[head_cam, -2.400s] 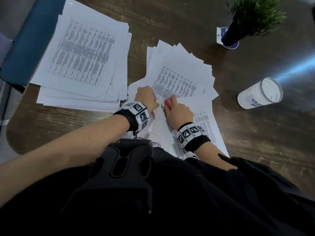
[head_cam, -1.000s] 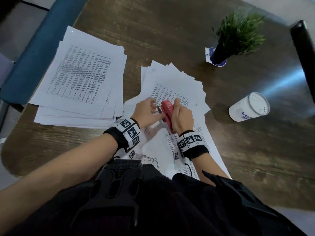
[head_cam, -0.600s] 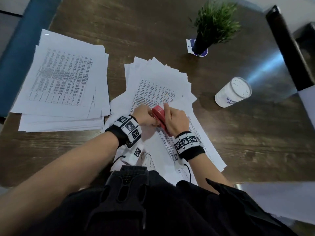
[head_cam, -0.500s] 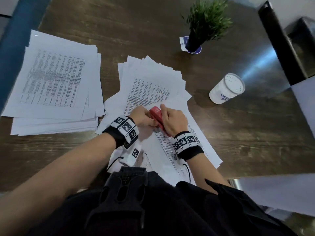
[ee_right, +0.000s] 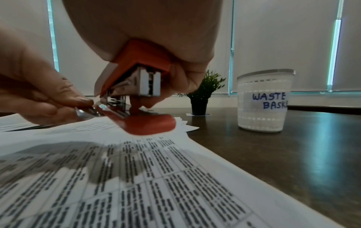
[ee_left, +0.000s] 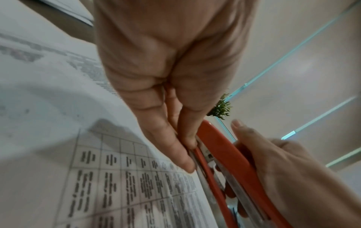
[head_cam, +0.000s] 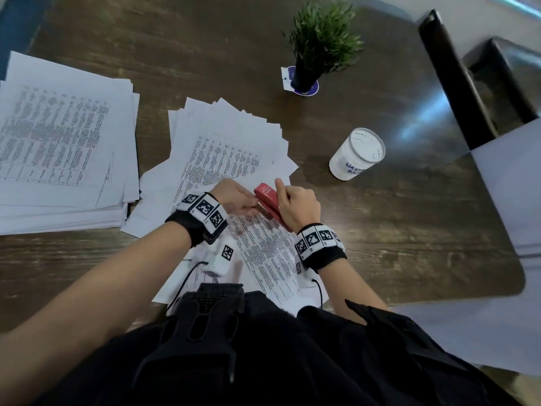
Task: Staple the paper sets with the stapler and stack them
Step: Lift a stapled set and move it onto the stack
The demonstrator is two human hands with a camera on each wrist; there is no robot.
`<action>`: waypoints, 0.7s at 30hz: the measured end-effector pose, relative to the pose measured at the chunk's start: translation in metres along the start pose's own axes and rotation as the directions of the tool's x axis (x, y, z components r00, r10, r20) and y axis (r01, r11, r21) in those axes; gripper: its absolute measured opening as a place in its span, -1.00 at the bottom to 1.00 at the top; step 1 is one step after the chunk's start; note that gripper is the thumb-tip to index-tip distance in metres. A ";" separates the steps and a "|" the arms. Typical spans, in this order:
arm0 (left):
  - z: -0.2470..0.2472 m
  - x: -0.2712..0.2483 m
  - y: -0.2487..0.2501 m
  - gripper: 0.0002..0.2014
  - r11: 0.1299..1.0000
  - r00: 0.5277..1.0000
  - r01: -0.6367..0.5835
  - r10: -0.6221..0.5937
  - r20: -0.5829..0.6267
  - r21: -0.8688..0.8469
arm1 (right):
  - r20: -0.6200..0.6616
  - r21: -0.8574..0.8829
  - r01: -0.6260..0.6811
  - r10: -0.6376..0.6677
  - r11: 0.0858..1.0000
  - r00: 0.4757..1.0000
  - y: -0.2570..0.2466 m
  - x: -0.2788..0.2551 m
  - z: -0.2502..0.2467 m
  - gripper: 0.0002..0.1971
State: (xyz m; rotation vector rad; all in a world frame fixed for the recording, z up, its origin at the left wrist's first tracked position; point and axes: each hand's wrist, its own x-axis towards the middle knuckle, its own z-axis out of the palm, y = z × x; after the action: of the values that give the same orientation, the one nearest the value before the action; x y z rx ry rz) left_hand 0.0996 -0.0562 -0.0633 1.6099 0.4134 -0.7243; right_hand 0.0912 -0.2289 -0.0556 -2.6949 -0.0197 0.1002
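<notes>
printed paper set [ee_right: 136,177] blurred, waste basket [ee_right: 263,100] label cut off

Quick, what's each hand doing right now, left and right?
Left hand: fingertips pinch a metal part at the front of the red stapler.
Right hand: grips the stapler, lifted above the printed sheets.

A dark wooden table [head_cam: 380,230]; beyond it, pale blinds [ee_right: 283,46] with bright gaps; a black chair [head_cam: 468,83] at its right edge.

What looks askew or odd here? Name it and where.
The middle paper pile is fanned out with its corners splayed, unlike the squarer stack to its left. The red stapler is held open above the sheets.
</notes>
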 end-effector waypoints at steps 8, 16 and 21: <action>0.030 0.007 0.016 -0.92 0.997 0.988 -0.054 0.060 -0.140 0.047 | 0.049 0.067 -0.182 0.179 0.981 0.983 0.046 0.013 -0.015 -0.45; 0.088 0.012 0.089 -0.92 0.923 0.925 -0.379 0.380 -0.009 0.067 | 0.017 0.085 -0.251 0.250 0.964 0.968 0.119 0.025 -0.037 -0.69; 0.135 0.039 0.142 -0.91 0.878 0.891 -0.451 0.453 0.026 0.160 | 0.207 -0.246 -0.127 0.180 0.961 0.962 0.153 0.032 -0.041 -0.39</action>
State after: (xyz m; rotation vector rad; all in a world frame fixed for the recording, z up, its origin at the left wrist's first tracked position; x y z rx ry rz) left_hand 0.1890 -0.2179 0.0115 1.7785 -0.0252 -0.3946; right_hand 0.1256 -0.3840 -0.0868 -2.8981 0.1164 0.4834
